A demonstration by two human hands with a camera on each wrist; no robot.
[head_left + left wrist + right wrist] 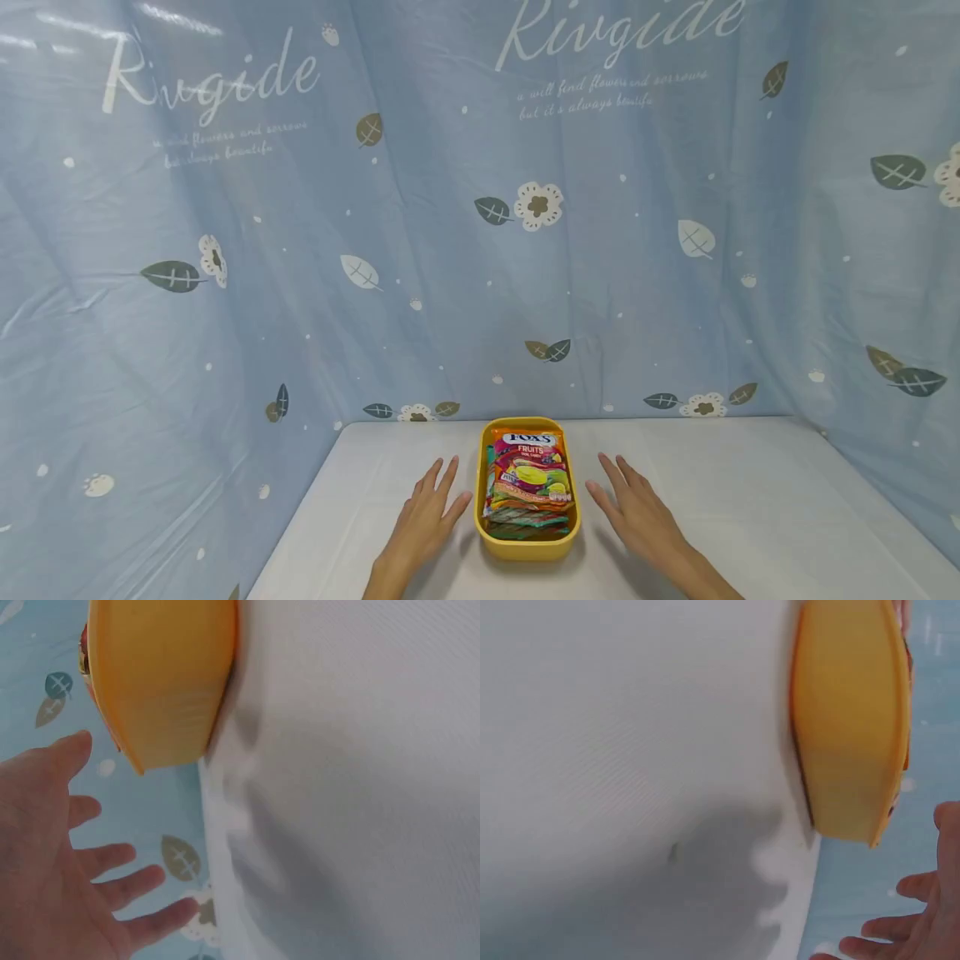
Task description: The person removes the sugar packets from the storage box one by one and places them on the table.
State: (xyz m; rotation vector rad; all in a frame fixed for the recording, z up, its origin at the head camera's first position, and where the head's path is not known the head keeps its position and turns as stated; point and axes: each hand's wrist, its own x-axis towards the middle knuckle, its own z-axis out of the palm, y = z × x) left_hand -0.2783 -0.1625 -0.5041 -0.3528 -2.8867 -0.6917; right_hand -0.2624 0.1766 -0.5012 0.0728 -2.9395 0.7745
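Candy packets [528, 475] lie in the yellow tub [525, 550] that I think keeps them stacked, while my left hand [424, 518] and right hand [641, 512] flank it, fingers [448, 477] spread.

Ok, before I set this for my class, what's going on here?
A person has their open left hand and right hand on either side of a yellow plastic tub, with neither gripping it. The tub sits on a white tabletop. On top inside lies an orange-and-purple Fox's Fruits candy packet, above some green packets.
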